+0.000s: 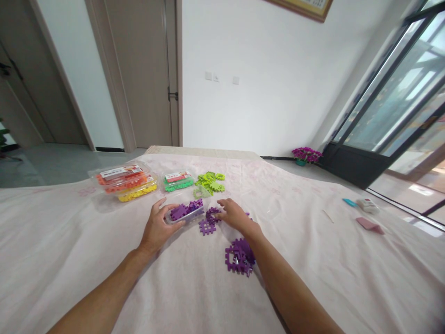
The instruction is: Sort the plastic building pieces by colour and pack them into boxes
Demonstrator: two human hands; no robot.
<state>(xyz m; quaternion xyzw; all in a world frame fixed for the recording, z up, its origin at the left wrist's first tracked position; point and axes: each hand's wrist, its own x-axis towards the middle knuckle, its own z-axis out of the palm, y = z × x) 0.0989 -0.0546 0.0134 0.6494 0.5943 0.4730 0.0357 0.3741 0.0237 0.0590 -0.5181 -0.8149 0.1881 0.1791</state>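
Observation:
My left hand (pixel 160 226) is wrapped around the near left end of a small clear plastic box (pixel 190 216). Flat purple interlocking pieces (pixel 179 212) fill the box. My right hand (pixel 235 215) is just right of it, thumb and forefinger apart, with the thumb against a small cluster of purple pieces (pixel 212 214) on the cloth. A square purple frame piece (pixel 207 227) lies flat in front of that cluster. Nearer to me, partly behind my right forearm, is a bigger heap of purple pieces (pixel 239 256). The fingers' far side is hidden.
Beyond the box lie loose lime-green pieces (pixel 211 182). A lidded box of green pieces (pixel 178 181) stands left of them. Further left, a box of orange pieces (pixel 121 176) rests on one of yellow pieces (pixel 138 192). A pink cloth (pixel 370 225) and blue item (pixel 349 202) lie right.

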